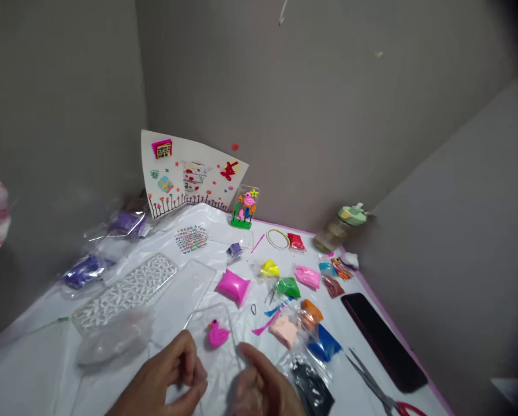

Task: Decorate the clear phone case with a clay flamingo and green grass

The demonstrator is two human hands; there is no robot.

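Your left hand (159, 378) curls loosely and your right hand (263, 387) lies relaxed, neither gripping anything, just either side of the clear phone case (211, 352) bearing the pink clay duck (217, 334), so steady the case without pressing the soft clay.

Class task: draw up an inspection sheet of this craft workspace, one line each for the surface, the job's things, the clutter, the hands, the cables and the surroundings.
Surface: white plastic sheet covering the work area, pink edging along its far side.
Job's things: pink duck-shaped clay piece on a clear plastic case.
Clutter: bagged pink clay, bagged green clay, red-handled scissors, dark phone.
Hands: left hand curled, right hand open, both beside the case; no held item visible.
Cables: nothing seen.
Surroundings: grey walls, decorated white card, green-capped bottle.
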